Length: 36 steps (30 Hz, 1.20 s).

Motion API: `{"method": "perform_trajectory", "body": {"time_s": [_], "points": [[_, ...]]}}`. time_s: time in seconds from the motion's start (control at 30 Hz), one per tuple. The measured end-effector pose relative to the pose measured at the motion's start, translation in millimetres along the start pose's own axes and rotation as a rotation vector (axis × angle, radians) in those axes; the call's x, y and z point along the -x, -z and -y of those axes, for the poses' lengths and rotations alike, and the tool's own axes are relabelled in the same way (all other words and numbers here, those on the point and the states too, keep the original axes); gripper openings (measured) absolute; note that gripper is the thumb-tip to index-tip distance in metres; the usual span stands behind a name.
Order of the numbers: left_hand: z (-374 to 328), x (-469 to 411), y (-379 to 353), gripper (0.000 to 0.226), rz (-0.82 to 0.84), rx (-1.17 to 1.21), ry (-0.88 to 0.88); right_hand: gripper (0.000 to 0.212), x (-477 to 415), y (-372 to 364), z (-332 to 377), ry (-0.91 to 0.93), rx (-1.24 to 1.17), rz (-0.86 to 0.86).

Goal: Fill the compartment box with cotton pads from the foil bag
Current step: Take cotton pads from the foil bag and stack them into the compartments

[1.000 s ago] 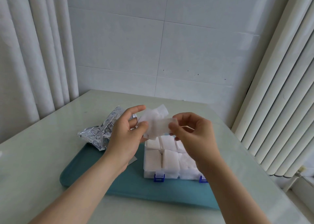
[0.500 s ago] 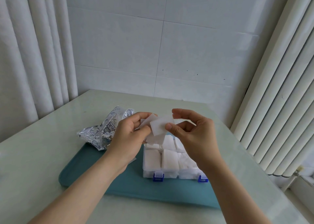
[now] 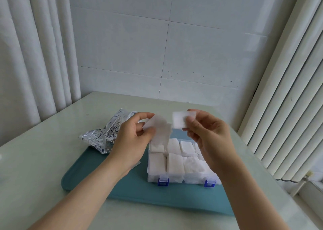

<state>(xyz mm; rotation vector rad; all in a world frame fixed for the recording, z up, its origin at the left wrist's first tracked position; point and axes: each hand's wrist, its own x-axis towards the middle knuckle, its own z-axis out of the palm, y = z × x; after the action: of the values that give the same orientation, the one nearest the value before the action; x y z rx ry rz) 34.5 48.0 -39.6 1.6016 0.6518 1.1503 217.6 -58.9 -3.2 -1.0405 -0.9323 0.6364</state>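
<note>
Hands (image 3: 129, 142) with pads (image 3: 158, 126) above box (image 3: 176, 178)

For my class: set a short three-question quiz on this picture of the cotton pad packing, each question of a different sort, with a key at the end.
1. True or false: the foil bag lies to the left of the compartment box.
2. Multiple choice: the right hand pinches A) a cotton pad, B) a pair of scissors, C) a pen.
3. Short answer: how many blue latches show on the box's front wall?

Key: 1 true; 2 A; 3 two.
</note>
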Motion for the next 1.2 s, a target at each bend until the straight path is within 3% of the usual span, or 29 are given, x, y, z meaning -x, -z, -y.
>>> {"method": "perform_trajectory", "body": {"time_s": [0.13, 0.37, 0.6, 0.7, 0.9, 1.2], "points": [[-4.1, 2.4, -1.6, 0.033, 0.114, 0.000, 0.012, 0.020, 7.5, -9.2, -0.2, 0.065, 0.188, 0.119], [-6.0, 5.9, -4.9, 0.033, 0.210, -0.045, -0.015, 0.038, 4.4, -13.3, -11.0, 0.153, 0.475, 0.056], [-8.8, 8.4, -4.1, 0.041, 0.269, -0.033, -0.018, 0.014, 7.2, -16.5, -10.0, 0.180, 0.557, 0.040], [-8.2, 9.1, -4.3, 0.045, 0.262, -0.031, -0.013, 0.010, 7.3, -14.6, -9.0, 0.159, 0.485, -0.018], [-4.7, 7.1, -2.5, 0.039, 0.136, -0.023, 0.049, 0.009, -1.1, -3.8, -4.2, 0.044, 0.105, -0.202], [-3.2, 5.1, 0.4, 0.026, 0.016, -0.086, 0.029, 0.010, 0.4, -1.9, -6.6, -0.107, 0.123, -0.042]]}}
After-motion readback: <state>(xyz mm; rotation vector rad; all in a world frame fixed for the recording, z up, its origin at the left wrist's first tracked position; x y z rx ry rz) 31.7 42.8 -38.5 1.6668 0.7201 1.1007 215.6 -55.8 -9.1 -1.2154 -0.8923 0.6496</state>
